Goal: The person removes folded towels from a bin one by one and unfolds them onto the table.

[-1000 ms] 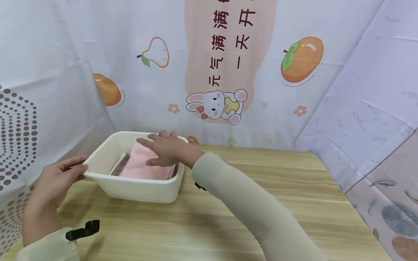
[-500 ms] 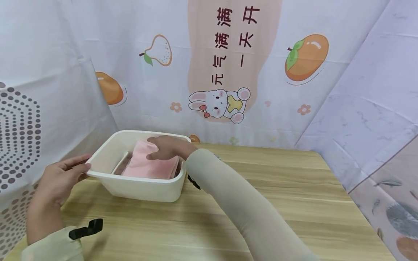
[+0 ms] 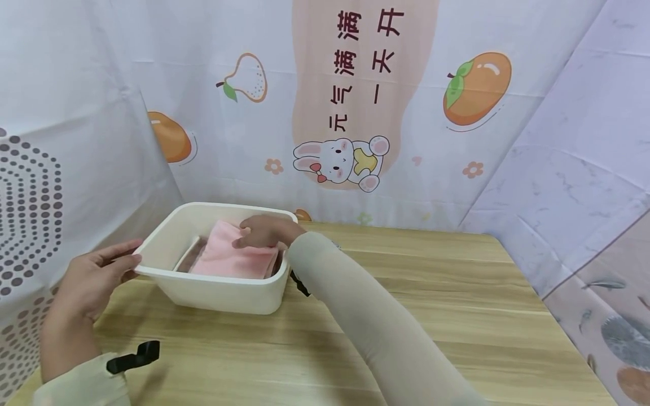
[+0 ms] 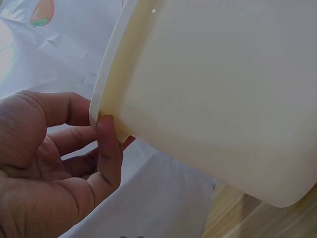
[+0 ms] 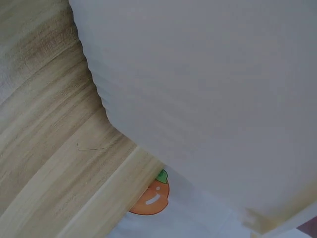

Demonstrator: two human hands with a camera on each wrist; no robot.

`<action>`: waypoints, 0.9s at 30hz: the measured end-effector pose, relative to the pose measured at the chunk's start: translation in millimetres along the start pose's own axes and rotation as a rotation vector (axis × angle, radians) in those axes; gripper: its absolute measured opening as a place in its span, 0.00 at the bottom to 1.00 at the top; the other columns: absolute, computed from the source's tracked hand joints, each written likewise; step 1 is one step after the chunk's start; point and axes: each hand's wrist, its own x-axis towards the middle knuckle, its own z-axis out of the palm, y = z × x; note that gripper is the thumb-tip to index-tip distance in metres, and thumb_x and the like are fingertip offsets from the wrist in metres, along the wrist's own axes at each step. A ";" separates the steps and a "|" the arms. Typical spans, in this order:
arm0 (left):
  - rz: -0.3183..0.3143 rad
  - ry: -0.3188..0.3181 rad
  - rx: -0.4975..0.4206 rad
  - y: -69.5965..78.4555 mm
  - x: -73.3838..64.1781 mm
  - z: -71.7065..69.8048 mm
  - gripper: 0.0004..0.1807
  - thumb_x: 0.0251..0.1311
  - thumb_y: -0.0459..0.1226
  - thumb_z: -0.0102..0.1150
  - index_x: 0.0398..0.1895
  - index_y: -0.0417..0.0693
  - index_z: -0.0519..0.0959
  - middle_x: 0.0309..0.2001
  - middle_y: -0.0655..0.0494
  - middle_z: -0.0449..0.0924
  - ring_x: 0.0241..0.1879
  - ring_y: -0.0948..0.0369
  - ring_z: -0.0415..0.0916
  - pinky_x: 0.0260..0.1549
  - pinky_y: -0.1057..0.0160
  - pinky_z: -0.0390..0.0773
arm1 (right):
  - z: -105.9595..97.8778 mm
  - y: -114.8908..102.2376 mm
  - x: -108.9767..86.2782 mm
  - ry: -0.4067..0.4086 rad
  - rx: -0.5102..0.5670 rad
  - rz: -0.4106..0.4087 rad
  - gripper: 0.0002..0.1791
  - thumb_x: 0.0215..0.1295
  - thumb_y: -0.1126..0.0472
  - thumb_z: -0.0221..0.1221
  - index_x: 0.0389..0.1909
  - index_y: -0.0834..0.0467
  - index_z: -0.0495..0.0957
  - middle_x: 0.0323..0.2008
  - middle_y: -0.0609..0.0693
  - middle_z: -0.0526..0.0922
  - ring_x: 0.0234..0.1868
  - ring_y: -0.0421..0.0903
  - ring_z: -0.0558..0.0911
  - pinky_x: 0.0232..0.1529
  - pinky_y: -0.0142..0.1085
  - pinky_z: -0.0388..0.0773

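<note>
A white plastic bin [image 3: 223, 293] stands on the wooden table. My left hand [image 3: 96, 276] pinches its left rim, the thumb lying on the bin's outer side in the left wrist view, where the bin wall [image 4: 213, 84] fills much of the picture. Inside the bin lies a folded pink cloth [image 3: 228, 256]. My right hand [image 3: 266, 230] reaches over the right side into the bin, at the cloth's upper right. Its thumb rests by the cloth; most other fingertips are hidden, so their grip is unclear. The right wrist view shows only the bin's outer wall [image 5: 198, 89], not the hand.
Under the cloth and beside it shows something brownish with a white edge [image 3: 187, 254]. The wooden tabletop [image 3: 431, 304] extends to the right and front. A printed curtain [image 3: 228, 135] hangs close behind the bin, and another sheet [image 3: 30, 169] hangs at the left.
My right hand has dropped from spread above the cloth to down inside the bin, then drawn slightly right. The cloth's raised upper part lies lower. The left hand keeps its hold on the rim.
</note>
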 end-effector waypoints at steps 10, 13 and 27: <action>-0.001 0.001 -0.007 0.5 -0.6 0.0 0.13 0.68 0.31 0.64 0.45 0.63 0.87 0.43 0.77 0.83 0.38 0.74 0.82 0.34 0.74 0.82 | -2.5 -1.2 1.4 -0.094 0.080 0.009 0.36 0.76 0.42 0.54 0.78 0.51 0.62 0.68 0.44 0.70 0.55 0.42 0.75 0.57 0.32 0.74; -0.002 0.003 -0.002 0.9 -0.8 0.5 0.13 0.68 0.31 0.64 0.46 0.62 0.88 0.43 0.76 0.83 0.38 0.74 0.82 0.34 0.74 0.82 | -1.6 -0.9 3.9 -0.070 0.008 0.012 0.37 0.75 0.43 0.56 0.78 0.52 0.62 0.74 0.46 0.66 0.65 0.41 0.70 0.69 0.34 0.66; 0.022 -0.005 -0.028 -0.7 -1.3 -1.5 0.12 0.67 0.32 0.66 0.44 0.62 0.87 0.43 0.74 0.84 0.38 0.73 0.82 0.34 0.74 0.82 | 9.6 0.2 10.4 0.027 0.060 -0.064 0.27 0.65 0.62 0.67 0.65 0.54 0.78 0.34 0.46 0.78 0.34 0.40 0.75 0.37 0.28 0.71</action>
